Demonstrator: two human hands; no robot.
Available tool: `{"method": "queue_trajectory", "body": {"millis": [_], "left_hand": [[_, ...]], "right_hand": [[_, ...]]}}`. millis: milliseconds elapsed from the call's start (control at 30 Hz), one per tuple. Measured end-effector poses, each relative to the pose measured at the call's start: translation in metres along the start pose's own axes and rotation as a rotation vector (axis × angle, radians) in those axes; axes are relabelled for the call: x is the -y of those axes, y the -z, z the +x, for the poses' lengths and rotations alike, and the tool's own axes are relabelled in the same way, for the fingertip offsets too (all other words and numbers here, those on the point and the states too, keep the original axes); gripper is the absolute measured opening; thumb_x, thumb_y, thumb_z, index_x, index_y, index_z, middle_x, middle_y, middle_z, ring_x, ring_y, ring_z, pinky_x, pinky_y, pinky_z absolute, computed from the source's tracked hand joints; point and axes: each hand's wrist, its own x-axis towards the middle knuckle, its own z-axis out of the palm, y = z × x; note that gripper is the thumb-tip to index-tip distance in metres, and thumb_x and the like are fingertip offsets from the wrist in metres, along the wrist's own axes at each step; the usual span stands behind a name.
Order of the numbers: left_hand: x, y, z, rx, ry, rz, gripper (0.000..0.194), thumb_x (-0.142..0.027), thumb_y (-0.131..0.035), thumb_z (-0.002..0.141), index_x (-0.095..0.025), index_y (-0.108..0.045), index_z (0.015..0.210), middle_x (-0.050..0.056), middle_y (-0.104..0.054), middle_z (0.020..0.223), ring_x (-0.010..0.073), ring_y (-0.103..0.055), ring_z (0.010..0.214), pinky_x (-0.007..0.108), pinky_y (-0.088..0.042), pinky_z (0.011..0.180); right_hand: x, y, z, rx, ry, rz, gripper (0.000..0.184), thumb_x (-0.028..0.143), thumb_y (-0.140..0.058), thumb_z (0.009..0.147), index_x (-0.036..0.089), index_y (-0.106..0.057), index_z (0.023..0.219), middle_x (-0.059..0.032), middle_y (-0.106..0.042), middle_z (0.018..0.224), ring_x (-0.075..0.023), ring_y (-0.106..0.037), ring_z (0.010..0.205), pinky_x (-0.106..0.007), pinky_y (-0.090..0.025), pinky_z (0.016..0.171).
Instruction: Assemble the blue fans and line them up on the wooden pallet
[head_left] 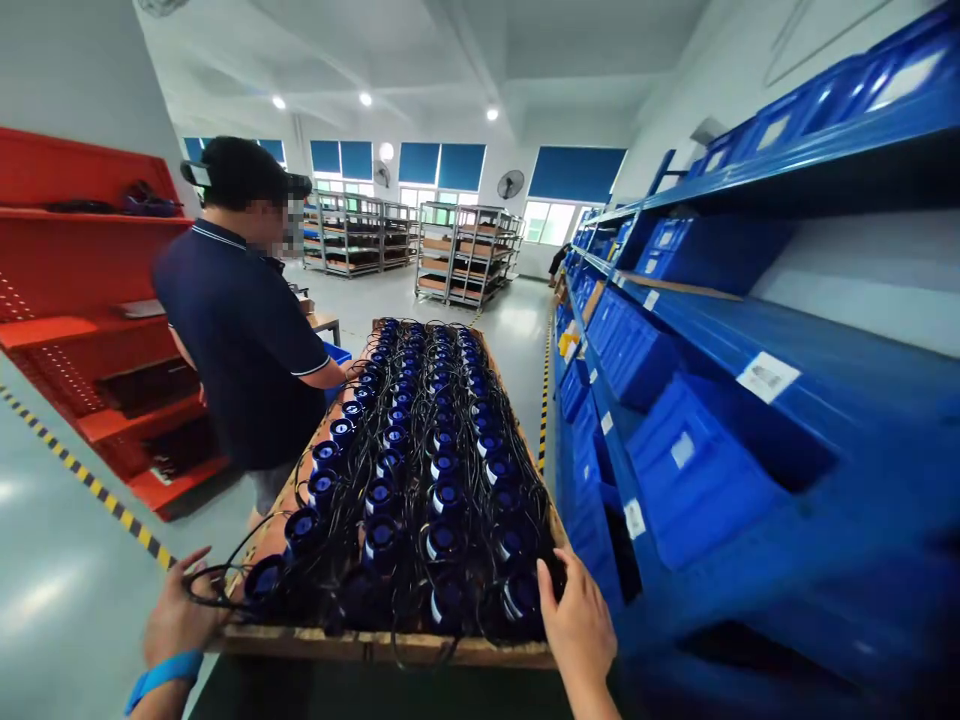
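A long wooden board (304, 640) stretches away in front of me, with rows of dark blue round devices (379, 540) on it. Black cables (409, 500) lie looped and tangled between the rows. My left hand (180, 610), with a blue band (165, 675) at the wrist, grips the board's near left corner beside a cable loop that hangs past the edge. At the near right corner my right hand (581, 615) curls round the board, its thumb close to the last device. The undersides of both grips are hidden.
A person (240, 330) in a dark shirt stands at the board's left side, one hand at its edge. Red shelving (90, 330) is at left; blue racking (787, 310) with blue bins (697, 470) runs close along the right. Wheeled racks (469, 255) stand further back.
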Motion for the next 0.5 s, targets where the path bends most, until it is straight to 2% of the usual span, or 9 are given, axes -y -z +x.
{"method": "queue_trajectory", "body": {"millis": [67,133,233,367,500], "left_hand": [[-0.014,-0.019,0.007,0.077,0.027,-0.114,0.048,-0.034,-0.052,0.074,-0.022,-0.059,0.120,0.004,-0.074,0.082,0.0244,-0.072,0.079,0.031,-0.058,0.065],[-0.027,-0.038,0.015,0.100,0.031,-0.119,0.047,-0.031,-0.052,0.074,-0.021,-0.059,0.119,0.006,-0.074,0.084,0.0247,-0.072,0.081,0.032,-0.057,0.068],[-0.048,-0.066,0.028,0.082,0.015,-0.021,0.043,-0.027,-0.052,0.076,-0.020,-0.062,0.118,0.007,-0.074,0.088,0.0252,-0.070,0.084,0.033,-0.054,0.072],[-0.081,-0.102,0.049,0.034,-0.007,0.005,0.045,-0.023,-0.048,0.081,-0.018,-0.061,0.124,0.008,-0.074,0.092,0.0248,-0.069,0.087,0.033,-0.051,0.074],[-0.107,-0.140,0.073,-0.019,-0.018,0.022,0.041,-0.024,-0.047,0.084,-0.019,-0.065,0.121,0.007,-0.075,0.093,0.0241,-0.069,0.094,0.031,-0.050,0.077]], "right_hand": [[-0.005,-0.015,0.018,0.041,-0.014,-0.016,0.067,0.070,-0.026,0.098,0.017,-0.058,0.124,-0.0145,-0.070,0.120,-0.0302,-0.066,0.105,-0.040,-0.047,0.089],[-0.009,-0.032,0.038,0.067,-0.019,-0.035,0.069,0.071,-0.023,0.098,0.016,-0.058,0.124,-0.0148,-0.072,0.115,-0.0304,-0.068,0.100,-0.040,-0.048,0.086],[-0.014,-0.057,0.070,0.088,-0.018,-0.053,0.073,0.070,-0.018,0.099,0.015,-0.059,0.123,-0.0157,-0.073,0.110,-0.0305,-0.068,0.097,-0.040,-0.047,0.084],[-0.019,-0.083,0.117,0.104,-0.032,-0.049,0.070,0.067,-0.017,0.100,0.016,-0.059,0.124,-0.0152,-0.073,0.111,-0.0296,-0.068,0.095,-0.040,-0.047,0.083],[-0.025,-0.112,0.161,0.046,0.003,-0.063,0.065,0.064,-0.023,0.100,0.016,-0.059,0.124,-0.0166,-0.070,0.117,-0.0314,-0.066,0.104,-0.042,-0.046,0.088]]}}
